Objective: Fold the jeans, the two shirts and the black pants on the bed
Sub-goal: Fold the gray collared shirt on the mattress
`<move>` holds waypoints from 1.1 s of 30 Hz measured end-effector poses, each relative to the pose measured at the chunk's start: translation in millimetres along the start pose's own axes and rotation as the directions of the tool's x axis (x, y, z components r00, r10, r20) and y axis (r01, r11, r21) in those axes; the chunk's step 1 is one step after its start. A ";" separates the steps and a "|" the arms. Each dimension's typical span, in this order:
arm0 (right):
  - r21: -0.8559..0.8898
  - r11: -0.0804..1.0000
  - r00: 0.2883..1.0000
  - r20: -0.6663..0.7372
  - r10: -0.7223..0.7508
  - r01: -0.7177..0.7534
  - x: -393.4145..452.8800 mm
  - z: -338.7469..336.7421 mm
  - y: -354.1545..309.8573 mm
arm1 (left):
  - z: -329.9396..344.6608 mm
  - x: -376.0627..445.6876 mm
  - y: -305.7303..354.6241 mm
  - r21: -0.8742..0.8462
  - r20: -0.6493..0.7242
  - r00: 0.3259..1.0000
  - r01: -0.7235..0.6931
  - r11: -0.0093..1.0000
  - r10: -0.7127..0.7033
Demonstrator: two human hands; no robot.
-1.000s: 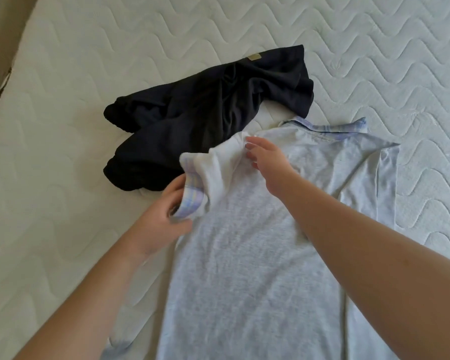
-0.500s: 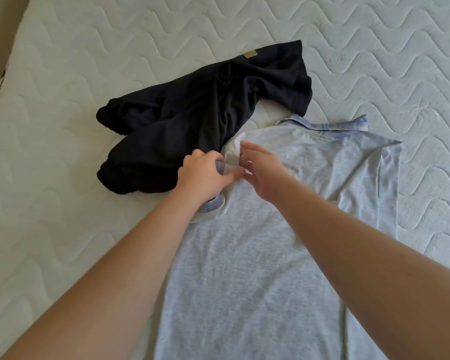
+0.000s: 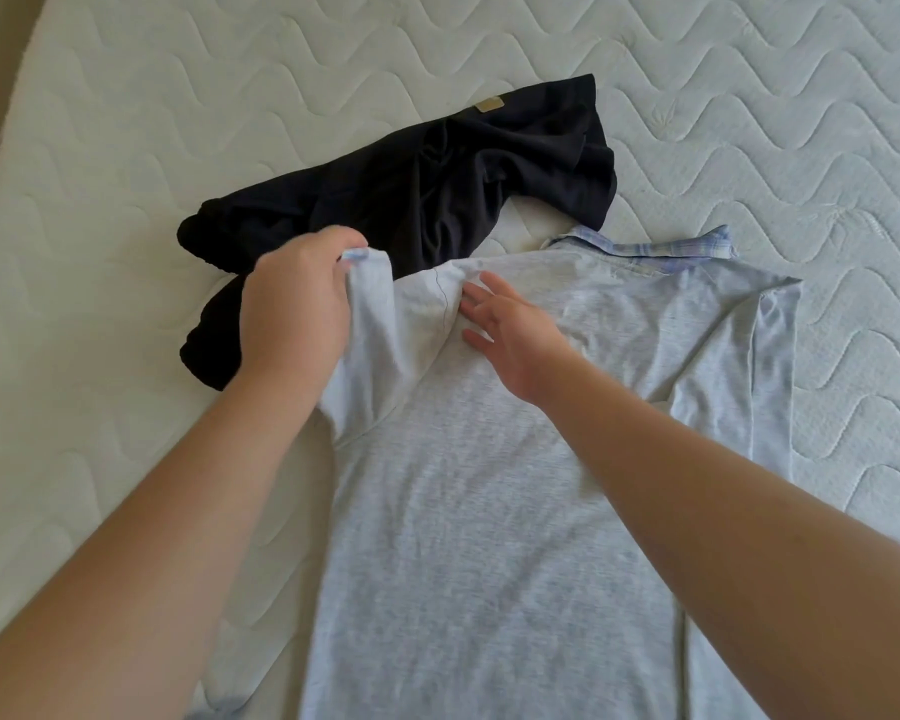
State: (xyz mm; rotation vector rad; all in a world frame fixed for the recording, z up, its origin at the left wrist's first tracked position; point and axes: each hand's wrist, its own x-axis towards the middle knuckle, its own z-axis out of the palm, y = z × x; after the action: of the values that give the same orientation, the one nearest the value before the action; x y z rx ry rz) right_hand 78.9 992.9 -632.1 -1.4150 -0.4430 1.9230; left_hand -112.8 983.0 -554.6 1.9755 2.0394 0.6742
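- Two garments lie on the quilted mattress [image 3: 749, 122]: the grey shirt [image 3: 489, 511] spread flat nearest me, the black pants [image 3: 411, 189] crumpled just beyond its left shoulder.
- My left hand [image 3: 294, 309] is closed around the shirt's left sleeve [image 3: 370, 324], lifting it.
- My right hand [image 3: 510, 330] lies spread, fingers extended, flat on the shirt below the plaid collar [image 3: 661, 249].

Grey shirt [image 3: 489, 511] (blue plaid collar [image 3: 661, 249]), black pants [image 3: 411, 189].
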 end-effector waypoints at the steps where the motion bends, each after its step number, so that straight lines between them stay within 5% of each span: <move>1: 0.007 1.000 1.000 -0.011 -0.001 0.001 0.8 -0.2 -0.4 | -3.7 -0.4 0.1 -0.024 -0.019 0.999 -0.046 0.999 0.046; 6: -0.274 0.961 0.994 -0.087 -0.059 0.033 6.8 -3.1 -3.3 | -6.9 -35.5 -11.0 0.157 0.100 0.985 -0.156 0.975 0.142; 9: -0.498 0.866 0.994 -0.055 -0.097 0.057 7.4 -4.1 -5.4 | -6.1 -51.4 -15.8 0.543 0.422 0.898 -0.139 0.828 -0.127; 11: -0.596 0.799 0.994 -0.023 -0.109 0.075 6.2 -5.0 -7.6 | -6.0 -45.4 -9.4 0.674 0.466 0.827 -0.102 0.732 -0.313; 13: -0.659 0.744 0.987 -0.012 -0.160 0.112 4.5 -7.4 -10.2 | -0.8 -27.4 5.5 0.598 0.407 0.884 -0.065 0.799 -0.232; 15: -0.738 0.654 0.957 -0.038 -0.287 0.167 3.2 -10.7 -15.0 | 17.1 -5.1 19.9 0.347 0.335 0.942 -0.110 0.931 -0.013; 18: -0.854 0.454 0.866 -0.009 -0.499 0.253 7.2 -20.3 -24.5 | 56.7 25.8 37.5 0.229 0.393 0.905 -0.266 0.937 0.161; 21: -0.954 0.173 0.803 0.098 -0.588 0.243 20.1 -34.6 -36.1 | 88.1 47.5 42.2 0.410 0.520 0.852 -0.315 0.856 0.065; 24: -0.987 0.011 0.839 0.133 -0.528 0.163 34.8 -46.4 -53.7 | 96.8 57.4 41.2 0.454 0.593 0.803 -0.400 0.796 0.065; 27: -0.993 -0.014 0.873 0.110 -0.474 0.117 48.4 -56.6 -71.5 | 91.8 53.8 40.2 0.303 0.562 0.810 -0.390 0.870 0.168; 33: -0.991 -0.071 0.927 -0.078 -0.366 -0.112 61.6 -69.5 -95.3 | 92.2 50.8 35.9 0.337 0.644 0.764 -0.251 0.907 -0.028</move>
State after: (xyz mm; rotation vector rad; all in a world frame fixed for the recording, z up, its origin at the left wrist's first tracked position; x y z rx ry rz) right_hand 165.3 1094.0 -638.2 -2.3621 -2.1208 0.7985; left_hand -41.9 1048.3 -610.1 2.1409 1.7064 -0.4328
